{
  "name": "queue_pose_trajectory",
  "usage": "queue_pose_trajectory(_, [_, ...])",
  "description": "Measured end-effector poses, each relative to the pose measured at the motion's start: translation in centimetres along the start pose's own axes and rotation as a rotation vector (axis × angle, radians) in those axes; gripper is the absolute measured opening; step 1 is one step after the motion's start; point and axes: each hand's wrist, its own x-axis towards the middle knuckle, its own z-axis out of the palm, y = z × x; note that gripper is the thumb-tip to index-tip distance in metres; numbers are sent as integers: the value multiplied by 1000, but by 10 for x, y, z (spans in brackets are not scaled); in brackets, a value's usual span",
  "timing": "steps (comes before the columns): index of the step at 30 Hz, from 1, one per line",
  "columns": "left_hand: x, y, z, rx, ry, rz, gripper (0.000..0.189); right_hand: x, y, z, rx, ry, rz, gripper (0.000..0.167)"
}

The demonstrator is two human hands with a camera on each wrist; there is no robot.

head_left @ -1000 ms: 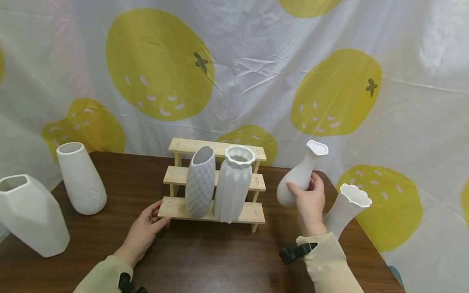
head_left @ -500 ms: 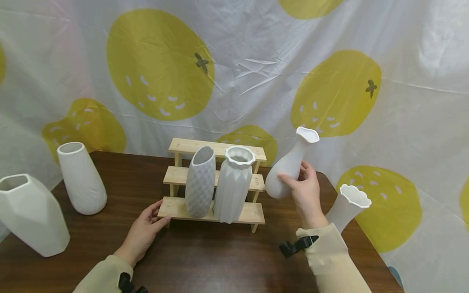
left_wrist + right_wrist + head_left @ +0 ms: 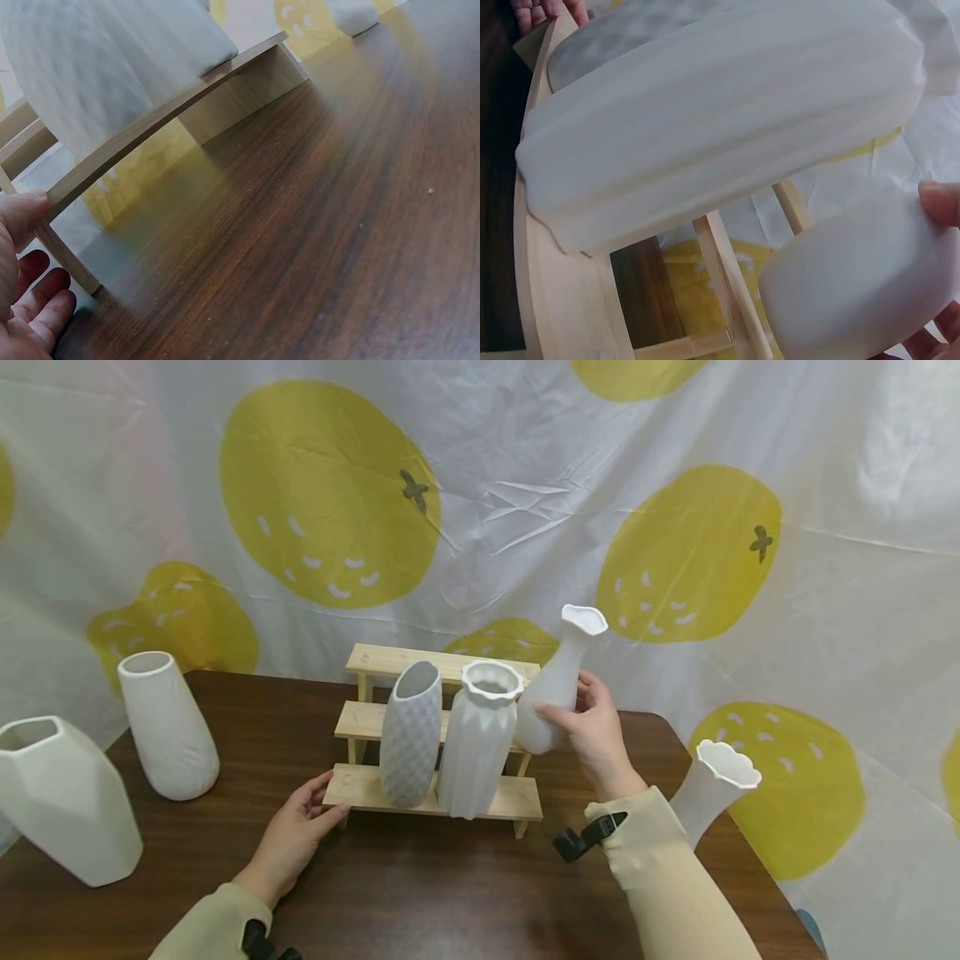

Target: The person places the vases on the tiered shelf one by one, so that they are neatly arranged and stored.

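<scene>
My right hand (image 3: 596, 727) holds a slim-necked white vase (image 3: 551, 693) by its rounded body, thumb in front. The vase tilts slightly at the right end of the three-step wooden stand (image 3: 352, 781), by the middle step; whether its base touches wood cannot be told. In the right wrist view the vase's base (image 3: 840, 285) is beside the fluted vase (image 3: 705, 120). My left hand (image 3: 288, 835) grips the left end of the bottom step, its thumb at the front edge. On that step stand a diamond-textured grey-white vase (image 3: 410, 739) and the fluted vase.
A scallop-rimmed white vase (image 3: 712, 789) stands at the right, partly behind my right sleeve. On the left are a tapered white vase (image 3: 167, 727) and a faceted white vase (image 3: 71, 802). A fruit-patterned cloth (image 3: 517, 460) hangs behind the brown table (image 3: 420, 893).
My right hand has carried the slim-necked vase leftward from the right of the stand to its right end, and the vase stands more upright. The left hand stays in place.
</scene>
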Motion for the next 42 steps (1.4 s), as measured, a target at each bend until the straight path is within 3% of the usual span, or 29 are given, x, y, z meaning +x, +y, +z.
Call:
queue_pose_trajectory(18, [0, 0, 1, -14, 1, 20, 76, 21, 5, 28, 50, -142, 13, 67])
queue_pose_trajectory(42, [0, -1, 0, -26, 7, 10, 75, 31, 12, 41, 85, -207, 32, 68])
